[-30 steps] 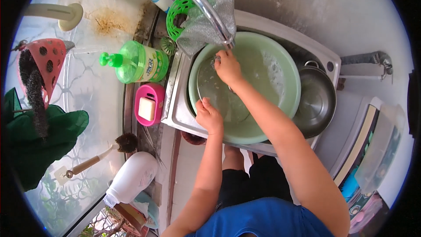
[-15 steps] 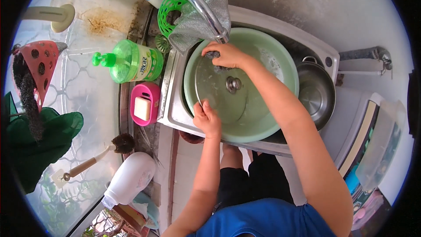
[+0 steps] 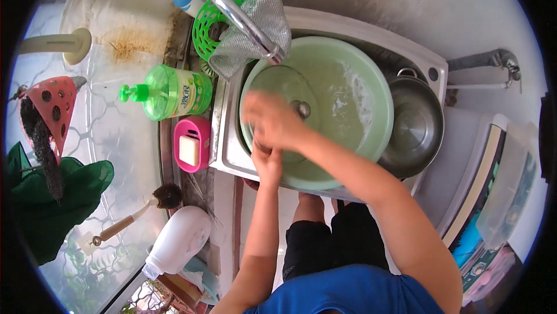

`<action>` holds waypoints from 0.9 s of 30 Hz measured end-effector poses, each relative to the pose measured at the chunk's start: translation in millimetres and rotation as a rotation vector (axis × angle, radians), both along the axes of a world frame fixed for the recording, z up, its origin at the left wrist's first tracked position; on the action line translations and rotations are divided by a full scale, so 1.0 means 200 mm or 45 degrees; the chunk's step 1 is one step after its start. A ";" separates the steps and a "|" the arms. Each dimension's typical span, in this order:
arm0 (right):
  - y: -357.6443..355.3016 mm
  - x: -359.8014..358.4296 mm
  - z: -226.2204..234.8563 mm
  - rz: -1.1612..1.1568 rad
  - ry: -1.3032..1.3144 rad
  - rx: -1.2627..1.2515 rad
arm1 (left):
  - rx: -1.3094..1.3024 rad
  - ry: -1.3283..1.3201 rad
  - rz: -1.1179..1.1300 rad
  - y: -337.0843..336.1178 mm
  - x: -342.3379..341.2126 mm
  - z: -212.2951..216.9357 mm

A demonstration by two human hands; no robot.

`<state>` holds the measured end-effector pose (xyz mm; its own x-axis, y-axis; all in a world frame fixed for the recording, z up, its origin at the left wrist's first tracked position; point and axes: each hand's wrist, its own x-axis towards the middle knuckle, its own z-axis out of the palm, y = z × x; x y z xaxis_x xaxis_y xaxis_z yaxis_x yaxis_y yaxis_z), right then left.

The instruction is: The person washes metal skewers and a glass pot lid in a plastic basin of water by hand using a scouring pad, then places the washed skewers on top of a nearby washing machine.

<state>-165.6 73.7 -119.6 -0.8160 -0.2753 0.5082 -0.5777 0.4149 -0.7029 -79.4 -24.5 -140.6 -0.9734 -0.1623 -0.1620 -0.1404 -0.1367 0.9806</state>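
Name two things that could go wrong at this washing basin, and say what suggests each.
The glass lid could slip: the water is sudsy, and the left hand seems to hold only the lid's edge. If lifted, it might knock the faucet overhanging the green basin's rim.

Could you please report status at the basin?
Right hand: blurred, over left hand; grips unclear. Round transparent lid with metal knob: in round pale-green plastic basin. Curved chrome tap: above basin rim.

Includes a pink soap dish [image 3: 204, 143] with a white bar [image 3: 188, 150] in it, a white bottle [image 3: 181, 238] near a round-headed brush [image 3: 167, 196], a spotted pink holder [image 3: 65, 102] beside dark green cloth [image 3: 87, 179] and a grey pipe [image 3: 477, 62].
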 end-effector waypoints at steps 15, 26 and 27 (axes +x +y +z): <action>-0.05 -0.24 -0.16 -0.353 -0.334 0.219 | -0.180 -0.128 -0.121 -0.03 -0.02 -0.09; -0.19 -0.19 -0.13 -0.708 -0.393 0.431 | -0.169 -0.165 -0.084 -0.05 0.01 -0.10; -0.23 -0.07 -0.10 -0.634 -0.273 0.263 | -0.222 0.068 -0.021 -0.04 0.01 -0.09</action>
<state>-180.0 27.9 -140.2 -0.9513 0.0922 0.2940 -0.1315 0.7415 -0.6580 -77.6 -32.3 -158.7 -0.9826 -0.1673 -0.0807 -0.0882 0.0380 0.9954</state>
